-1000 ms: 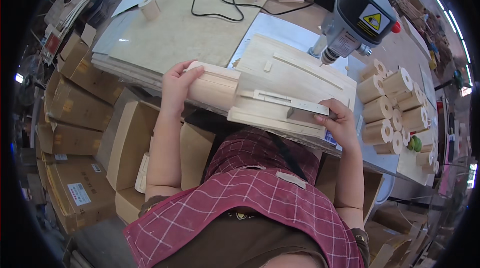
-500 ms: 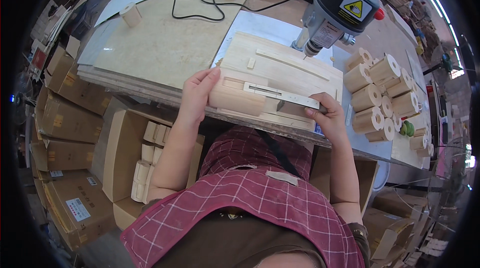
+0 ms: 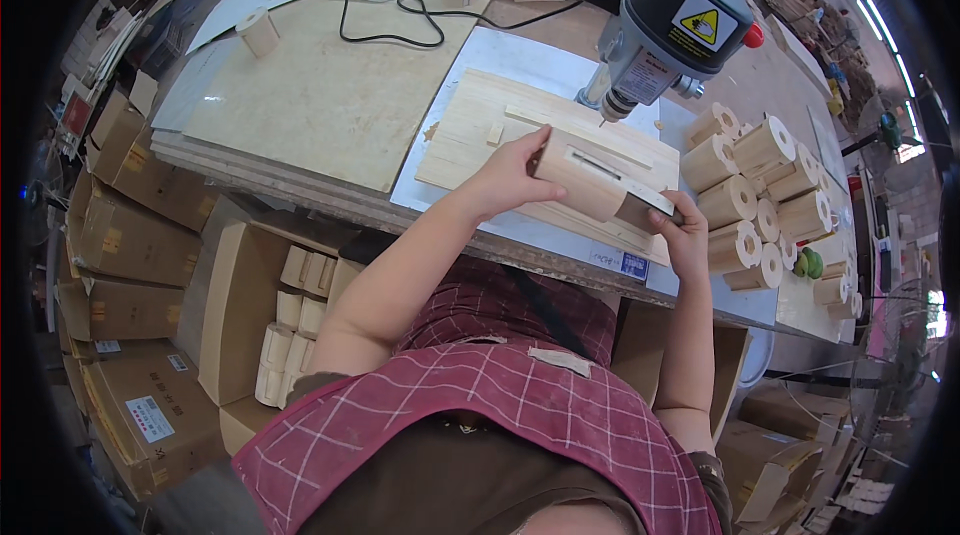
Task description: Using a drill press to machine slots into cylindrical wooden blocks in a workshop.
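Two hands, left hand point(image 3: 510, 178) and right hand point(image 3: 683, 235), are each clenching an end of the pale slotted wooden cylinder point(image 3: 590, 178), steadying it on the flat plywood jig point(image 3: 480, 130) beneath the grey drill press point(image 3: 665, 20) bit.

We are carrying the wooden block point(image 3: 590, 175) forward across the jig point(image 3: 480, 130), away from the near edge of the tabletop point(image 3: 330, 105) where it sat a second ago. It is now arriving just under the drill point(image 3: 665, 20), its far end close to the bit. Our left hand point(image 3: 510, 175) is moving up with it, the grip shifting from the block's left end onto its near side. Our right hand point(image 3: 680, 225) is following too, now at the block's right end. Our arms are stretching further out than before.
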The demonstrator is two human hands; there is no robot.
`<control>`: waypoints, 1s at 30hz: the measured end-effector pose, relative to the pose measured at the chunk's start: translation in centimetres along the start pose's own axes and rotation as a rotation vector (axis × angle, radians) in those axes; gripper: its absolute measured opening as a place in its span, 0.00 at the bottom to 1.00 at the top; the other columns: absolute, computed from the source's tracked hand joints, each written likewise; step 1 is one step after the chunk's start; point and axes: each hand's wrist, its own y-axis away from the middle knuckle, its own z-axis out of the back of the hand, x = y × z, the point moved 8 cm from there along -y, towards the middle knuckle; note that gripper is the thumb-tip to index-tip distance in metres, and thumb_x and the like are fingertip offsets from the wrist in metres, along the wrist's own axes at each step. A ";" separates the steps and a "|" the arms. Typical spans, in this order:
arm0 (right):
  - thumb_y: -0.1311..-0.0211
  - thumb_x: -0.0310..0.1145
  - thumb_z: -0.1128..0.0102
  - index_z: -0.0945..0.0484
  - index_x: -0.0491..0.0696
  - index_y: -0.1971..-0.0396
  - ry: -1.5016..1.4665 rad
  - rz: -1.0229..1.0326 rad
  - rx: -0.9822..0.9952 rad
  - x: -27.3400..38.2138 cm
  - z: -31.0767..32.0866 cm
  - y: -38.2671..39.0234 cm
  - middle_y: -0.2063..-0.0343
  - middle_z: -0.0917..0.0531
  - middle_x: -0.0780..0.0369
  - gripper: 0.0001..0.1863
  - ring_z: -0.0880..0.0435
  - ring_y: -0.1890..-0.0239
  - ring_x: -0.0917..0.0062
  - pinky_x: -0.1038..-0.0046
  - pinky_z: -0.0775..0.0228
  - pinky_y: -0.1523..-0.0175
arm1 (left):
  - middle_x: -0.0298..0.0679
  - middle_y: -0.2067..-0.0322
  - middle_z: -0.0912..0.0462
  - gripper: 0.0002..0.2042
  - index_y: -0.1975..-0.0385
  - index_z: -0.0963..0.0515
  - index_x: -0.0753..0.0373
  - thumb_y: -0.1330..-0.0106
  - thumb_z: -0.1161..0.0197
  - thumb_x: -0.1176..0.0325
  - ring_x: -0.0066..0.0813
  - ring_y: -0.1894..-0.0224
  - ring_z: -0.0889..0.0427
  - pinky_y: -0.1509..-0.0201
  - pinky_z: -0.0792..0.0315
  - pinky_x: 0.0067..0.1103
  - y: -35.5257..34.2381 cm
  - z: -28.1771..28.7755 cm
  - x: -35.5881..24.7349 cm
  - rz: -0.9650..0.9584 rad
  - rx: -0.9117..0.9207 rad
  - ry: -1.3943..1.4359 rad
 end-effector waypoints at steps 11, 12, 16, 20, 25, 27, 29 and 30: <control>0.53 0.26 0.35 0.25 0.43 0.62 0.247 0.102 -0.132 -1.5 2.2 -4.5 0.70 0.24 0.68 0.16 0.29 0.68 0.86 0.83 0.36 0.62 | 0.40 0.58 0.25 0.32 0.40 0.42 0.63 0.46 0.37 0.70 0.21 0.76 0.31 0.72 0.33 0.17 -1.7 -0.8 2.5 -0.210 -0.386 -0.488; 0.53 0.26 0.34 0.25 0.43 0.62 0.278 0.115 -0.135 -1.5 2.2 -4.9 0.70 0.24 0.68 0.16 0.29 0.67 0.86 0.83 0.36 0.62 | 0.44 0.59 0.26 0.31 0.41 0.41 0.63 0.46 0.38 0.68 0.29 0.72 0.27 0.68 0.31 0.20 -1.3 -0.9 2.2 -0.222 -0.436 -0.433; 0.53 0.26 0.34 0.25 0.43 0.62 0.322 0.118 -0.126 -1.6 1.5 -6.4 0.68 0.24 0.66 0.16 0.28 0.67 0.84 0.83 0.35 0.61 | 0.46 0.59 0.27 0.28 0.43 0.39 0.63 0.45 0.39 0.68 0.34 0.68 0.24 0.65 0.29 0.22 -1.0 0.0 2.1 -0.276 -0.526 -0.394; 0.53 0.25 0.35 0.25 0.43 0.63 0.293 0.136 -0.107 -1.5 0.4 -6.9 0.68 0.25 0.66 0.15 0.28 0.65 0.83 0.82 0.35 0.60 | 0.46 0.59 0.27 0.28 0.42 0.40 0.63 0.44 0.40 0.70 0.32 0.68 0.25 0.65 0.29 0.21 -1.1 1.1 2.4 -0.224 -0.485 -0.328; 0.50 0.25 0.37 0.26 0.43 0.61 0.422 0.281 -0.100 -0.6 -1.3 -6.9 0.67 0.26 0.68 0.15 0.30 0.66 0.86 0.84 0.36 0.62 | 0.45 0.58 0.27 0.29 0.41 0.41 0.63 0.44 0.40 0.70 0.31 0.67 0.26 0.65 0.30 0.20 -0.7 2.4 2.6 -0.253 -0.505 -0.304; 0.49 0.26 0.37 0.26 0.43 0.61 0.422 0.279 -0.094 -0.5 -1.3 -6.9 0.67 0.26 0.67 0.14 0.29 0.65 0.86 0.83 0.36 0.61 | 0.45 0.58 0.27 0.30 0.41 0.41 0.63 0.45 0.39 0.70 0.31 0.67 0.26 0.65 0.30 0.20 -0.8 2.3 2.6 -0.253 -0.491 -0.309; 0.49 0.26 0.37 0.26 0.42 0.61 0.422 0.275 -0.090 -0.3 -1.3 -6.7 0.66 0.26 0.67 0.14 0.29 0.65 0.85 0.83 0.36 0.60 | 0.46 0.57 0.28 0.30 0.41 0.42 0.64 0.45 0.39 0.70 0.31 0.66 0.26 0.64 0.30 0.21 -0.8 2.1 2.4 -0.253 -0.475 -0.314; 0.51 0.27 0.36 0.27 0.43 0.61 0.461 0.281 -0.089 0.0 -1.4 -6.7 0.67 0.25 0.64 0.16 0.28 0.64 0.79 0.80 0.36 0.59 | 0.46 0.57 0.28 0.31 0.41 0.42 0.64 0.46 0.38 0.70 0.31 0.66 0.26 0.64 0.30 0.21 -0.8 2.1 2.4 -0.230 -0.461 -0.345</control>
